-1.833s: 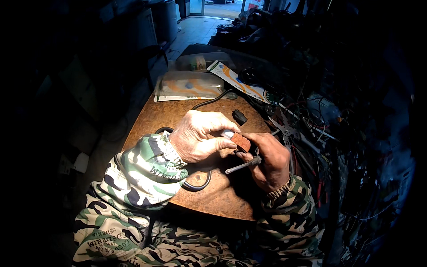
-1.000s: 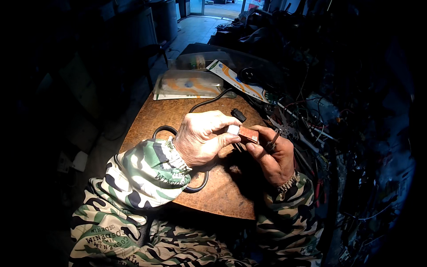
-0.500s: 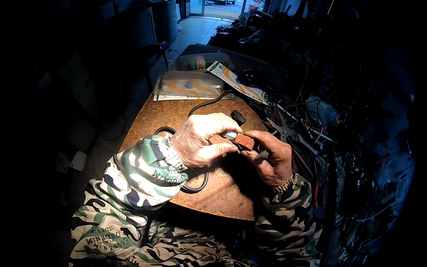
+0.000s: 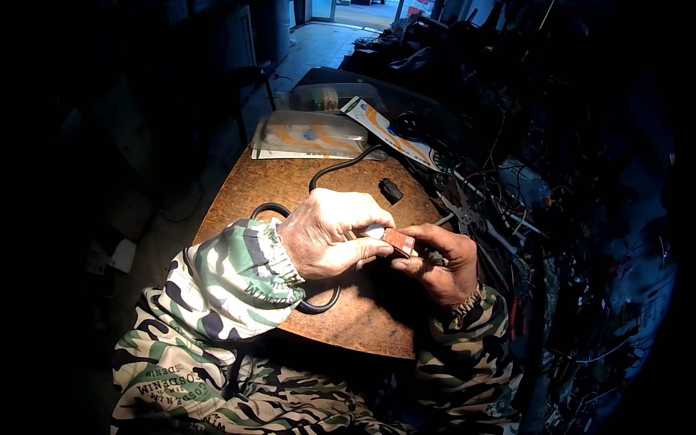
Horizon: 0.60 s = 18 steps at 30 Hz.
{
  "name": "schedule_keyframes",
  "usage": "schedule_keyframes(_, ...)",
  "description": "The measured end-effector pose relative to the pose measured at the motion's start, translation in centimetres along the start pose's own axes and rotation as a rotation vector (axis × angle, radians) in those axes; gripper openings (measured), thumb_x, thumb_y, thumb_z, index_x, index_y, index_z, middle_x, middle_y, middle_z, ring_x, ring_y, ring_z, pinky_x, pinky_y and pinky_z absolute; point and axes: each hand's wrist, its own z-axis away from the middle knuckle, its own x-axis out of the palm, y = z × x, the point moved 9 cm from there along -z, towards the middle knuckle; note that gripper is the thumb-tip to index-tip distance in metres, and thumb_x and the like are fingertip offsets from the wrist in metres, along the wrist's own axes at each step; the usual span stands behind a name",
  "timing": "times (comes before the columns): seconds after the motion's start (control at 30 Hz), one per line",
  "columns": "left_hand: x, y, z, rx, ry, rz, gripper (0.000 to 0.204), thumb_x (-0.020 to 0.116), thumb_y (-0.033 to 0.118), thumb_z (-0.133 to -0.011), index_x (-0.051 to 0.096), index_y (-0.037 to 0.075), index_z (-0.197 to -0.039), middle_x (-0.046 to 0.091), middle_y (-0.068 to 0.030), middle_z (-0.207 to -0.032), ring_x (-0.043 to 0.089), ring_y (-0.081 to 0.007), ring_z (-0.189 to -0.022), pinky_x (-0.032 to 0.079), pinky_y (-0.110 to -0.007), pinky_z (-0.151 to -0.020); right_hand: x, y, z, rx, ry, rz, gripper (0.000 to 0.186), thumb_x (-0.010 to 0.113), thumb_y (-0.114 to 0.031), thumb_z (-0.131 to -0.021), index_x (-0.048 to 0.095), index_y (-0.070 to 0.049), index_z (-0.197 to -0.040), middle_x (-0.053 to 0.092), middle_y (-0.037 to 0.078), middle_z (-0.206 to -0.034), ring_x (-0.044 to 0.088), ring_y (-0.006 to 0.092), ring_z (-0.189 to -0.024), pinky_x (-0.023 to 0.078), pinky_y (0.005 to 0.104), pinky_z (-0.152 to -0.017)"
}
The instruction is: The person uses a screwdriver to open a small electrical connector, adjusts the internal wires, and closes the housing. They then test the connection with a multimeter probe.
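Note:
My left hand (image 4: pixel 333 232) pinches a small reddish-brown block (image 4: pixel 398 241) between thumb and fingers, with a whitish piece (image 4: pixel 374 231) at its left end. Pale stripes show at the block's right end, where the thumb and forefinger of my right hand (image 4: pixel 446 262) close on it. Something small and greyish (image 4: pixel 437 258) sits in my right hand; its kind is unclear. A thick black cable (image 4: pixel 319 307) loops on the table beneath my left hand and wrist. Just beyond my hands lies a small black connector (image 4: pixel 391 190).
On the far part of the worn wooden table (image 4: pixel 239 192) lie a clear plastic package (image 4: pixel 312 134) and an orange-and-white card (image 4: pixel 388 134). Pliers (image 4: pixel 464 210) and tangled wires (image 4: pixel 507 181) crowd the right side. A dark stool (image 4: pixel 246 80) stands beyond on the left.
The block has turned and shifted slightly right and down in my fingers, bringing its striped end into sight. My right fingers have moved a little at that end.

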Motion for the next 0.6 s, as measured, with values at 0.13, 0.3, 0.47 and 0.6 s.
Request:
schedule_keyframes(0.13, 0.7, -1.9, 0.2, -0.149, 0.003, 0.197, 0.026, 0.078, 0.008, -0.083, 0.068, -0.002, -0.104, 0.071, -0.011, -0.088, 0.071, -0.0179, -0.078, 0.055, -0.029, -0.068, -0.1, 0.4, -0.2, 0.043, 0.008, -0.058, 0.034, 0.079, -0.005, -0.083, 0.068, 0.005, -0.114, 0.073, 0.01, -0.097, 0.069, 0.0116, -0.088, 0.054, 0.0244, -0.076)
schedule_keyframes(0.3, 2.4, -3.8, 0.7, -0.423, -0.014, 0.76, 0.035, 0.077, 0.004, -0.086, 0.063, -0.004, -0.117, 0.07, -0.0084, -0.103, 0.068, -0.0131, -0.087, 0.057, -0.027, -0.077, -0.6, 1.3, -0.4, 0.164, 0.104, -0.298, 0.032, 0.074, -0.004, -0.087, 0.067, 0.005, -0.117, 0.074, 0.009, -0.096, 0.068, 0.0115, -0.086, 0.055, 0.0253, -0.077)
schedule_keyframes(0.47, 3.1, -5.5, 0.7, -0.463, 0.112, 0.817, 0.032, 0.077, 0.01, -0.089, 0.065, -0.002, -0.115, 0.07, -0.0079, -0.103, 0.067, -0.012, -0.089, 0.055, -0.026, -0.078, -0.7, 2.6, -0.5, 0.237, 0.159, -0.243, 0.034, 0.075, -0.009, -0.09, 0.067, 0.004, -0.119, 0.074, 0.008, -0.095, 0.067, 0.01, -0.083, 0.054, 0.0233, -0.075)
schedule_keyframes(0.6, 3.1, -6.1, 0.4, -0.466, 0.109, 0.654, 0.031, 0.075, 0.017, -0.091, 0.065, -0.002, -0.113, 0.07, -0.0059, -0.099, 0.065, -0.0106, -0.086, 0.054, -0.025, -0.078, -0.6, 3.2, -0.2, 0.279, 0.21, -0.27, 0.035, 0.074, -0.014, -0.092, 0.066, 0.003, -0.121, 0.073, 0.005, -0.091, 0.065, 0.0082, -0.079, 0.053, 0.0223, -0.071)
